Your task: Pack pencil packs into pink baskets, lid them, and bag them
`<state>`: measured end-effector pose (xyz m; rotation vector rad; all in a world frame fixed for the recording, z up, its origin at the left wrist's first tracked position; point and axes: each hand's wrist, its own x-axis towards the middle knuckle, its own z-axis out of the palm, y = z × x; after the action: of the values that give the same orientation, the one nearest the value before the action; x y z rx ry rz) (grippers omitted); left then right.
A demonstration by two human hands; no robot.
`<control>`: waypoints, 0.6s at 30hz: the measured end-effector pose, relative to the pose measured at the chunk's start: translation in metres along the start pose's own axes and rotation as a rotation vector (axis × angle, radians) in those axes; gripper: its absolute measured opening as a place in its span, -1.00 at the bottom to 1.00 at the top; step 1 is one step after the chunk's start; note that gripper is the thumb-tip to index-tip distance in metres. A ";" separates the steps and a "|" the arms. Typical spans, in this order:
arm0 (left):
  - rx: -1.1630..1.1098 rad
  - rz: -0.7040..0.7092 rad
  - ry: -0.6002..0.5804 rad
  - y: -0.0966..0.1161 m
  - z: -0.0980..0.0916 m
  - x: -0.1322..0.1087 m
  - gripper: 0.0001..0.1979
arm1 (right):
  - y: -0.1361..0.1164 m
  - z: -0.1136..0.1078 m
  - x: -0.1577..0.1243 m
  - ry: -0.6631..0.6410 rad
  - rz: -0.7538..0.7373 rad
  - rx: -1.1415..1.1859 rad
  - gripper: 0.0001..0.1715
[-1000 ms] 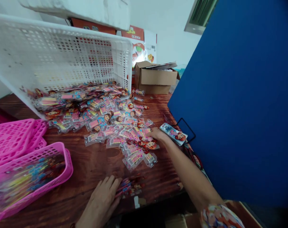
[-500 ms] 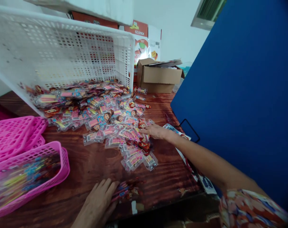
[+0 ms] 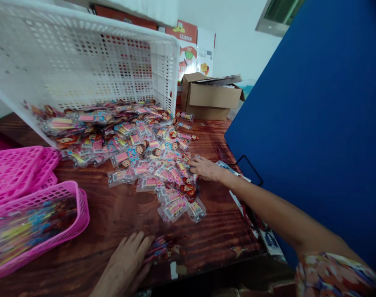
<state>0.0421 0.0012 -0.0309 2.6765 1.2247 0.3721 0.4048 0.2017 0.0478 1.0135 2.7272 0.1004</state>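
A heap of small clear packets [image 3: 144, 154] with cartoon-figure heads and pink and yellow print spills over the table. My right hand [image 3: 206, 168] reaches across to the right side of this heap, its stretched fingers touching the packets there. Just below those fingers, several overlapping packets [image 3: 173, 206] fan toward me. Near the front edge, my left hand [image 3: 127, 258] is closed around the end of a bundle of packets [image 3: 163, 247], figure heads pointing right. Its thumb is partly hidden.
A white plastic crate [image 3: 163, 66] lies tipped behind the heap. On the left are a pink basket [image 3: 82, 206] of colourful packets and stacked pink baskets [image 3: 14, 171]. An open cardboard box [image 3: 215, 97] stands at the back. A blue panel [image 3: 314, 123] borders the right.
My right hand has shifted slightly up and right, its fingers still on the heap. My left hand keeps the bundle in nearly the same place. The view has tilted a little.
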 end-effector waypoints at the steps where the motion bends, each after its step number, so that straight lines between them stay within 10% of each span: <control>1: -0.008 -0.009 -0.011 0.001 -0.001 0.001 -0.55 | 0.001 -0.002 -0.002 -0.010 -0.012 0.007 -0.69; 10: -0.069 -0.041 -0.104 0.007 -0.016 0.010 -0.64 | 0.026 -0.039 -0.026 0.095 0.356 0.283 -0.72; 18: 0.033 0.010 0.016 0.001 0.000 -0.001 -0.55 | 0.001 -0.013 0.049 0.116 0.741 0.883 -0.49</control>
<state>0.0423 -0.0008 -0.0312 2.7135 1.2331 0.3784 0.3663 0.2343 0.0514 2.2381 2.2966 -1.0167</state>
